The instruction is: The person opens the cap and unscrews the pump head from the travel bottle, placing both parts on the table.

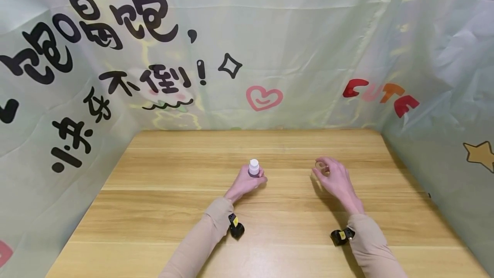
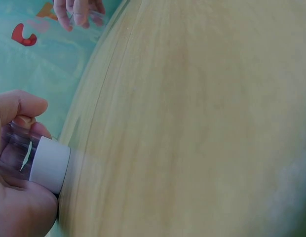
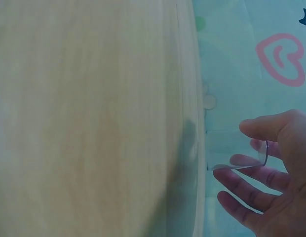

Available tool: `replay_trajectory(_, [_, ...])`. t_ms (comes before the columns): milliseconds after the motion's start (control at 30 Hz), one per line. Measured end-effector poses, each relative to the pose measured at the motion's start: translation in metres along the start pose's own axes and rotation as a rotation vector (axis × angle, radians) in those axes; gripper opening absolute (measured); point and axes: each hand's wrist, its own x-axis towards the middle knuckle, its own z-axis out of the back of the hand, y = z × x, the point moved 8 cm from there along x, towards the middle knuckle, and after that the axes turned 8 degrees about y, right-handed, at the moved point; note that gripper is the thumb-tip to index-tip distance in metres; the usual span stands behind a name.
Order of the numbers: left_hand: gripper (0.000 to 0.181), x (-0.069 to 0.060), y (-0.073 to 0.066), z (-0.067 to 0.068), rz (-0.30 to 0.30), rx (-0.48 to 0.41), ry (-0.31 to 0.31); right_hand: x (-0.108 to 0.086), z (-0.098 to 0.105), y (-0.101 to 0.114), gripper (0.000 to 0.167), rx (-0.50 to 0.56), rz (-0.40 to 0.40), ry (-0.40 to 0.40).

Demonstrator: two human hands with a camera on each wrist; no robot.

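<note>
My left hand [image 1: 245, 182] grips a small bottle [image 1: 253, 169] with a white top above the fingers. The left wrist view shows part of its clear body [image 2: 17, 155] between fingers and palm, and a wide white section [image 2: 50, 164] on the side towards the table. To the right, my right hand [image 1: 335, 178] is raised above the tabletop. It holds a clear, cup-like plastic cap [image 3: 239, 150] between thumb and fingers, and the cap's open end faces the table. In the left wrist view, the right hand [image 2: 80, 11] shows at the top edge.
Both hands are over a wooden table [image 1: 173, 222]. A printed fabric backdrop [image 1: 293, 46] rises along the table's back and sides. A black camera [image 1: 236, 227] is strapped to the left wrist, and another black camera [image 1: 340, 237] to the right.
</note>
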Motion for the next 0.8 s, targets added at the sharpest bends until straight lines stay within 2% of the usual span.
replay_trajectory(333, [0.022,-0.0012,-0.0017,0.0,0.008,0.006,0.0,-0.0006,-0.0023,-0.0021,0.032,-0.009,-0.054,0.074])
replay_trajectory(800, [0.022,-0.001,-0.0021,0.0004,0.007,-0.012,-0.001,-0.0001,-0.0029,-0.0046,0.03,-0.008,-0.078,0.095])
